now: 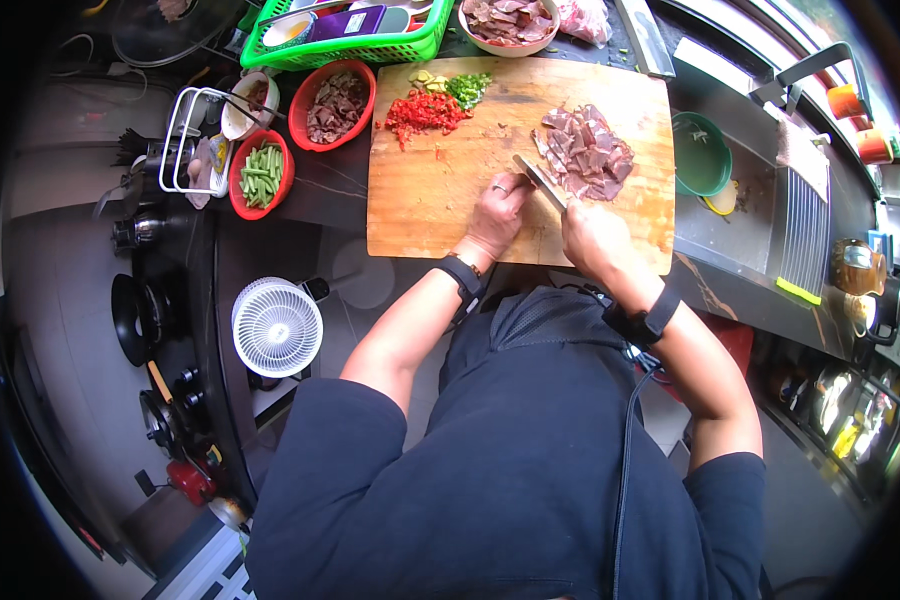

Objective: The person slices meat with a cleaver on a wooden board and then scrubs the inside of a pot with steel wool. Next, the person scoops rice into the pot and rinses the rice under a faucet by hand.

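My right hand (pixel 596 238) grips a knife (pixel 540 181), its blade slanting up and left over the wooden cutting board (pixel 420 215). Fingers curled, my left hand (pixel 496 212) rests on the board just left of the blade; whatever is under its fingertips, if anything, is hidden. Right beyond the knife lies a pile of thin, dark pink meat slices (pixel 588 152). At the board's far left are chopped red chili (pixel 420 115), chopped green pepper (pixel 468 90) and a little pale yellow heap (pixel 428 80), perhaps garlic or ginger.
Left of the board stand red bowls of dark meat pieces (pixel 338 108) and cut green stalks (pixel 261 176). Behind it are a green basket (pixel 410 45), a bowl of sliced meat (pixel 510 22) and a cleaver (pixel 645 40). A sink with a green bowl (pixel 702 155) lies right.
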`<move>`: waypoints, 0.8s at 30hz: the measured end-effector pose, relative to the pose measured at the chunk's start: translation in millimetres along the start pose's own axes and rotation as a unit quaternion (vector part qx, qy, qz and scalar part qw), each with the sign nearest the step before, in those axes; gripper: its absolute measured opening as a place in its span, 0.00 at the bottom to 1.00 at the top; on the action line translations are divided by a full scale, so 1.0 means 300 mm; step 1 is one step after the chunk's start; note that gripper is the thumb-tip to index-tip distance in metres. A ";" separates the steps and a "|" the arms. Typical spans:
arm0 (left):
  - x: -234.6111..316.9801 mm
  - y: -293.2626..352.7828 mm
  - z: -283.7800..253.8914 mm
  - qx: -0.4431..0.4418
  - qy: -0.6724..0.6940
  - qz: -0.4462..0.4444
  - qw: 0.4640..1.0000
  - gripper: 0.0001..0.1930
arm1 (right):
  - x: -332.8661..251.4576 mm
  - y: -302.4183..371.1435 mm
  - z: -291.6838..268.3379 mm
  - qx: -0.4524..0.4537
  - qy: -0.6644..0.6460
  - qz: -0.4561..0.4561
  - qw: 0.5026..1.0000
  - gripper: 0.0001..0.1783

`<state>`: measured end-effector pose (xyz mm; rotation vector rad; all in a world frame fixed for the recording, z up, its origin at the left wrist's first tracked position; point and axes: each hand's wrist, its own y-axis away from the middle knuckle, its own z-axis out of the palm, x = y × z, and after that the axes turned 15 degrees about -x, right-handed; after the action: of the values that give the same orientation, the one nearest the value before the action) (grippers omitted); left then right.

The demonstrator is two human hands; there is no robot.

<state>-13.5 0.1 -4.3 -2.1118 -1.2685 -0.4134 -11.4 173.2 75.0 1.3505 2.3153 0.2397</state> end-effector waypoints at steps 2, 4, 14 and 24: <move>0.000 -0.002 0.000 0.006 -0.009 0.010 1.000 0.12 | 0.003 0.015 -0.004 0.003 0.014 -0.008 1.000 0.06; 0.000 0.001 0.001 0.003 -0.005 0.005 1.000 0.12 | 0.004 0.022 -0.030 -0.025 0.036 -0.007 0.999 0.06; 0.008 0.005 -0.002 -0.015 -0.008 0.005 1.000 0.10 | -0.069 -0.122 -0.030 -0.021 -0.030 0.027 0.999 0.08; 0.009 0.008 -0.002 0.023 -0.008 0.010 1.000 0.07 | -0.021 -0.020 -0.105 -0.004 -0.074 0.043 0.996 0.11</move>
<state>-10.1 0.7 -3.1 -2.0897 -1.2538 -0.3566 -28.0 167.0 102.6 1.4171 2.1352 0.1698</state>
